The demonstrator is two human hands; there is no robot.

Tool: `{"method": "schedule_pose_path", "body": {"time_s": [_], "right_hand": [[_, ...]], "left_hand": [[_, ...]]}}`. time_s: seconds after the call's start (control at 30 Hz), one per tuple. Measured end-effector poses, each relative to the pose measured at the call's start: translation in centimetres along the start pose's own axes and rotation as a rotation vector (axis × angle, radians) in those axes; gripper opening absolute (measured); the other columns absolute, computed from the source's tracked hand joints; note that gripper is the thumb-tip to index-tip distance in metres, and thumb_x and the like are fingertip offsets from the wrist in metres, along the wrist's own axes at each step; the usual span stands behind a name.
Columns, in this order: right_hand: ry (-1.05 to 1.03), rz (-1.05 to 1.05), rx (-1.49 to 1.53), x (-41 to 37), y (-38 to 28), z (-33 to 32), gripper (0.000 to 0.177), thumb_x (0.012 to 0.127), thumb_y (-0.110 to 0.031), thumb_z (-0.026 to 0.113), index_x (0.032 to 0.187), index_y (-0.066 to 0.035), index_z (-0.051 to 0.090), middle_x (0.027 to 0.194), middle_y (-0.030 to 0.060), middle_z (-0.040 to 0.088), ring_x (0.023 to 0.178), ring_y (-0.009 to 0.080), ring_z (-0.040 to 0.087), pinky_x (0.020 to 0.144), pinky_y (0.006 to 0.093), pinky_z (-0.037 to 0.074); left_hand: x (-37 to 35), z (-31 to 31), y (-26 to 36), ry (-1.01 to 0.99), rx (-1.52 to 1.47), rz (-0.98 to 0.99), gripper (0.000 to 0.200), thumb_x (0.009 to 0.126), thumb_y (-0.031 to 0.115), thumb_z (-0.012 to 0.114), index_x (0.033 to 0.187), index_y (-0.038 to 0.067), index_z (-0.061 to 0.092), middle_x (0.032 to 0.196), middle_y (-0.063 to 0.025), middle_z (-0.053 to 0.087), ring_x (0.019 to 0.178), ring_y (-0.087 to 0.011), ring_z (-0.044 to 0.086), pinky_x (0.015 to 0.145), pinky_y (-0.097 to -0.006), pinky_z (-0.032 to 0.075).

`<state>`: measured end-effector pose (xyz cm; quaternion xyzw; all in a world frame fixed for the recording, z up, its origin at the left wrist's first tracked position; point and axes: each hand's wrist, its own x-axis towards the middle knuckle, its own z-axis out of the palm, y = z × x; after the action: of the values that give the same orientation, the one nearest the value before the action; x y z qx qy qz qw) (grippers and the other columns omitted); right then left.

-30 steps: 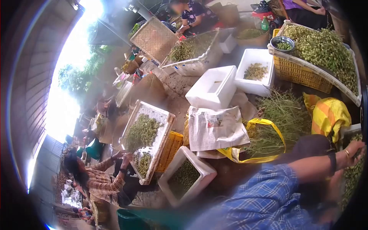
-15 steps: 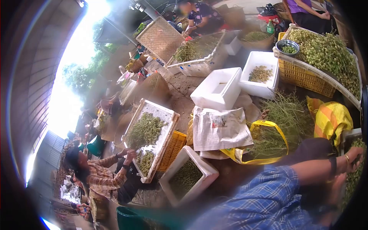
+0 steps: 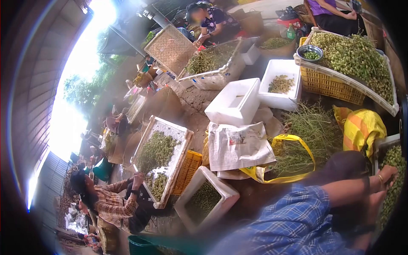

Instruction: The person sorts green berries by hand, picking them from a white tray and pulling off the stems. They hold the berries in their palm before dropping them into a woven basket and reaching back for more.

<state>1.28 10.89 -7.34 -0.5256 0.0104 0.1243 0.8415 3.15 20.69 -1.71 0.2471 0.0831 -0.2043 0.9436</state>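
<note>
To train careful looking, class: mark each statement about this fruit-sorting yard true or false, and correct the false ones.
1. The metal bowl holds green fruit. True.
2. The person's sleeve is plain red. False: it is blue checked.
3. The crate under the big fruit tray is yellow. True.
4. The foam box beside the newspaper is heaped with fruit. False: no fruit shows in it.
5. The person's hand is at a heap of green fruit. True.

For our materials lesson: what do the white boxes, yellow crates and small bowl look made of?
White boxes: foam, probably polystyrene; matt, thick chunky walls. Yellow crates: plastic, going by their moulded lattice sides. Small bowl: metal, likely steel; shiny grey rim.
</note>
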Motion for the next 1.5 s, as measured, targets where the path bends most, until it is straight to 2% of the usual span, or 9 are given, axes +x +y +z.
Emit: {"method": "schedule_pose_path", "body": {"time_s": [0.27, 0.4, 0.43, 0.5, 0.7, 0.83, 1.1, 1.23, 1.5], "right_hand": [[0.005, 0.015, 0.027, 0.2, 0.2, -0.3, 0.031, 0.094, -0.029, 0.045, 0.111, -0.004, 0.051, 0.099, 0.0021, 0.051, 0.086, 0.0102, 0.046, 0.071, 0.025, 0.035], [0.011, 0.034, 0.06, 0.1, 0.4, 0.1, 0.032, 0.094, -0.03, 0.045, 0.113, -0.004, 0.051, 0.101, 0.0025, 0.051, 0.088, 0.0107, 0.047, 0.073, 0.0254, 0.036], [0.012, 0.041, 0.062, 0.2, 0.3, -0.1, 0.033, 0.094, -0.03, 0.045, 0.113, -0.004, 0.051, 0.101, 0.0025, 0.051, 0.088, 0.0108, 0.047, 0.073, 0.0255, 0.036], [0.02, 0.047, 0.068, 0.3, 0.2, -0.3, 0.033, 0.094, -0.03, 0.045, 0.113, -0.004, 0.051, 0.102, 0.0027, 0.051, 0.089, 0.0111, 0.047, 0.074, 0.0257, 0.036], [0.018, 0.071, 0.099, 1.1, 0.2, -0.1, 0.035, 0.094, -0.031, 0.044, 0.115, -0.004, 0.05, 0.105, 0.0032, 0.051, 0.092, 0.0119, 0.048, 0.076, 0.0263, 0.037], [0.023, 0.077, 0.123, 1.3, 0.3, -0.7, 0.036, 0.094, -0.032, 0.044, 0.116, -0.004, 0.05, 0.106, 0.0036, 0.051, 0.094, 0.0124, 0.048, 0.078, 0.0267, 0.038], [0.039, 0.075, 0.159, 1.0, 0.9, -2.0, 0.038, 0.095, -0.033, 0.043, 0.118, -0.004, 0.049, 0.11, 0.0043, 0.051, 0.098, 0.0135, 0.049, 0.081, 0.0274, 0.039], [0.049, 0.072, 0.174, 0.8, 1.0, -2.7, 0.039, 0.095, -0.034, 0.042, 0.119, -0.004, 0.049, 0.111, 0.0046, 0.051, 0.1, 0.014, 0.05, 0.083, 0.0278, 0.039], [0.094, 0.057, 0.242, 1.3, 1.0, -4.1, 0.041, 0.095, -0.035, 0.042, 0.121, -0.003, 0.048, 0.115, 0.0053, 0.051, 0.104, 0.015, 0.051, 0.086, 0.0286, 0.04]], "left_hand": [[2.2, -1.5, -3.3, 0.055, 0.004, 0.17, 0.01, 0.076, 0.015, 0.054, 0.08, 0.006, 0.054, 0.058, -0.003, 0.049, 0.047, -0.0157, 0.049, 0.038, -0.027, 0.033], [7.3, -4.4, -8.8, 0.132, -0.074, 0.626, 0.012, 0.075, 0.011, 0.054, 0.084, 0.004, 0.055, 0.059, -0.0048, 0.05, 0.049, -0.0172, 0.05, 0.038, -0.028, 0.034], [7.5, -5.8, -8.3, 0.187, 0.282, 0.38, 0.012, 0.074, 0.009, 0.054, 0.085, 0.003, 0.055, 0.059, -0.0047, 0.05, 0.049, -0.0171, 0.05, 0.038, -0.0284, 0.035], [8.0, -6.5, -8.7, 0.196, 0.308, 0.343, 0.009, 0.075, 0.009, 0.053, 0.082, 0.003, 0.055, 0.059, -0.005, 0.05, 0.048, -0.0166, 0.05, 0.038, -0.0286, 0.035], [10.1, -6.5, -12.8, 0.195, -0.102, 0.742, 0.008, 0.076, 0.011, 0.05, 0.07, 0.006, 0.052, 0.055, -0.0049, 0.049, 0.042, -0.0148, 0.048, 0.036, -0.0273, 0.036], [0.8, -1.9, -3.5, 0.012, -0.009, 0.058, 0.013, 0.078, 0.016, 0.05, 0.068, 0.008, 0.049, 0.054, -0.0038, 0.048, 0.042, -0.0128, 0.047, 0.034, -0.0265, 0.035], [9.5, -4.3, -10.7, 0.252, -0.132, 0.407, 0.015, 0.078, 0.019, 0.051, 0.067, 0.011, 0.048, 0.057, -0.003, 0.049, 0.044, -0.0131, 0.045, 0.034, -0.0254, 0.031], [4.9, -3.8, -6.2, 0.161, -0.058, 0.131, 0.014, 0.078, 0.018, 0.052, 0.067, 0.01, 0.048, 0.059, -0.0026, 0.048, 0.046, -0.0136, 0.045, 0.034, -0.0262, 0.03], [4.2, -4.4, -5.0, 0.212, 0.194, 0.237, 0.02, 0.078, 0.015, 0.051, 0.061, 0.006, 0.051, 0.051, -0.0057, 0.049, 0.037, -0.0158, 0.045, 0.031, -0.0297, 0.028]]}}
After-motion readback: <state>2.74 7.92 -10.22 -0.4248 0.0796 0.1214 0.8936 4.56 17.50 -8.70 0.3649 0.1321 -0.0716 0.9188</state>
